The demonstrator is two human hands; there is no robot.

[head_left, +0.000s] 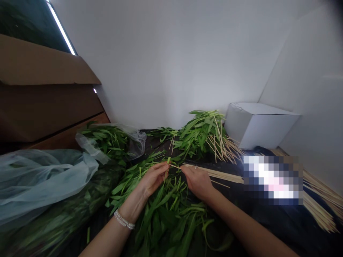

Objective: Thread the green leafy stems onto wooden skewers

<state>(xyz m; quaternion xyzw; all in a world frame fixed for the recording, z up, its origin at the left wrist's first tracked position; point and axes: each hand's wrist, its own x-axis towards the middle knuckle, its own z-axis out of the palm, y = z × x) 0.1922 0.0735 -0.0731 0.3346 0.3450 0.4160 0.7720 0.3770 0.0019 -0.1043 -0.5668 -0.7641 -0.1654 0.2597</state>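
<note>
Between thumb and fingers, my left hand pinches a green stem of the leafy greens. My right hand is closed on a thin wooden skewer, whose far end meets the stem at my left fingertips. Whether the tip has gone into the stem, I cannot tell. Loose leafy greens lie below and around both hands. Just right of my right hand, a bundle of skewers lies on dark sheeting. Farther back is a heap of greens on skewers, the bare sticks pointing toward me.
A white box stands at the back right by the wall. More skewers lie at the right, beside a pixelated patch. Plastic bags of greens fill the left, below a cardboard box.
</note>
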